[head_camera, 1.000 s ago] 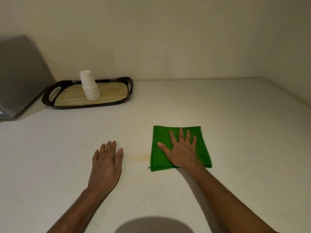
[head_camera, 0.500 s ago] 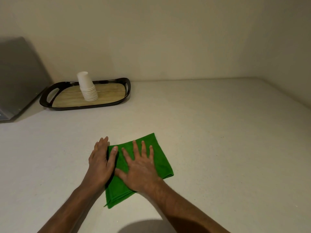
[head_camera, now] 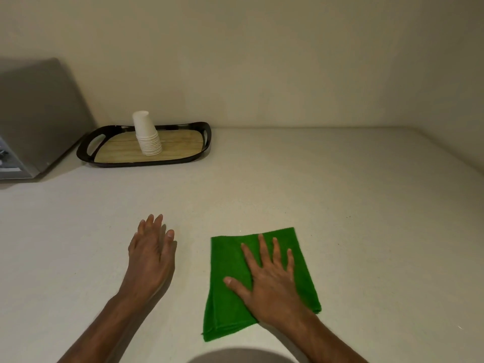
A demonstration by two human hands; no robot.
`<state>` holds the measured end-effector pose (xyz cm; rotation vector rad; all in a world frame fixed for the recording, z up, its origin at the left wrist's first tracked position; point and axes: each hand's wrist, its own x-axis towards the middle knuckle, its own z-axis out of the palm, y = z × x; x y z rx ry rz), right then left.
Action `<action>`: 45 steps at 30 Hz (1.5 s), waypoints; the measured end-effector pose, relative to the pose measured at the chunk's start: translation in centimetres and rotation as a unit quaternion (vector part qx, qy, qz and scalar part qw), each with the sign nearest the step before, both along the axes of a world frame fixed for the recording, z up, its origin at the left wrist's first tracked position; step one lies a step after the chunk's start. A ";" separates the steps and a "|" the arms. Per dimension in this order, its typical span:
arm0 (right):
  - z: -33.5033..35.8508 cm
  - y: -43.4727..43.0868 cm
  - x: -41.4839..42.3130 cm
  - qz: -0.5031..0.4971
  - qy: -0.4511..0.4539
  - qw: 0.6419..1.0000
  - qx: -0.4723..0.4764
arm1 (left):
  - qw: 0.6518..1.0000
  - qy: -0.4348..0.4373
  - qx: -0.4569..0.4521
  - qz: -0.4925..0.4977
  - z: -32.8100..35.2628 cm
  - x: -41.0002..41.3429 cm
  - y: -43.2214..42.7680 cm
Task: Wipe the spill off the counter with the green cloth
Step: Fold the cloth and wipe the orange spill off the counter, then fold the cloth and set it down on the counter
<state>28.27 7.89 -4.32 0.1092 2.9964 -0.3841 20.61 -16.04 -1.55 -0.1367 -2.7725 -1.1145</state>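
A folded green cloth [head_camera: 227, 297] lies flat on the pale counter [head_camera: 340, 192], near the front and right of centre. My right hand [head_camera: 272, 284] presses down on it, palm flat and fingers spread. My left hand [head_camera: 152, 258] rests flat on the bare counter to the cloth's left, a short gap away, holding nothing. I make out no stain on the strip of counter between my left hand and the cloth.
A black-rimmed tray [head_camera: 207, 142] with a wooden base sits at the back left and carries a stack of white paper cups [head_camera: 146, 134]. A grey metal appliance [head_camera: 34, 113] stands at the far left. Walls close the back and the right side.
My right hand slid the cloth left until it touched my left hand, then back to the right. The faint yellowish mark seen a second ago no longer shows. My left hand stayed put.
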 end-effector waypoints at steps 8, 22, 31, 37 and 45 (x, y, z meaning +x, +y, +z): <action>2.0 3.6 -0.9 -0.069 0.017 0.993 -0.094 | 1.000 0.013 0.020 -0.010 0.4 1.2 0.6; 3.0 8.1 -1.7 -0.146 0.187 0.969 -0.068 | 0.986 0.040 -0.056 -0.149 -0.1 -1.3 9.3; 2.6 10.3 -2.6 -0.203 0.174 0.953 -0.142 | 0.987 -0.030 -0.058 -0.144 0.3 -2.9 11.0; 3.7 11.6 -4.2 -0.213 0.145 0.939 -0.228 | 0.990 -0.025 -0.056 -0.129 0.8 -3.7 11.6; 3.9 13.3 -6.6 -0.215 0.167 0.927 -0.257 | 0.985 -0.017 0.151 -0.078 1.8 -4.0 12.8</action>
